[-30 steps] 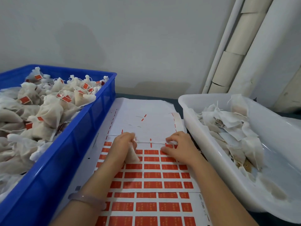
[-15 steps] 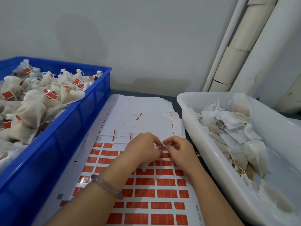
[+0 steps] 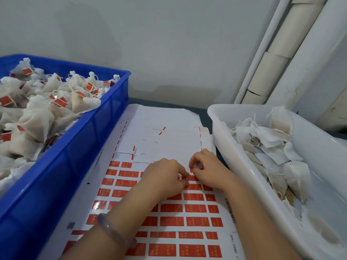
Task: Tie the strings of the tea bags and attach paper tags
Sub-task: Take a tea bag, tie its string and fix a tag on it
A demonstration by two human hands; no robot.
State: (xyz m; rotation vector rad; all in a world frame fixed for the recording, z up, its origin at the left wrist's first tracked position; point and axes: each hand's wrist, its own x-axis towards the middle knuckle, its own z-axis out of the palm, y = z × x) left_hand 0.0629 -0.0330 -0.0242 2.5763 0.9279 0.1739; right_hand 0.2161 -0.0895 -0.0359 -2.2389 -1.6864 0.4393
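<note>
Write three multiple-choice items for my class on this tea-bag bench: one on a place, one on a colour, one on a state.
1. Where does the blue crate of tagged tea bags stand relative to the tag sheet?
A. to its left
B. to its right
C. on top of it

2. What colour are the tags printed on the sheet?
A. green
B. red
C. yellow

3. What are the left hand and right hand doing?
A. lying flat and open
B. gripping the crate's rim
C. pinching small pieces over the sheet

Answers:
1. A: the crate runs along the sheet's left edge.
2. B: rows of red rectangles fill its near part.
3. C: both hands' fingers are curled, the right hand's on a red tag, the left hand's on what looks like a white string.
</note>
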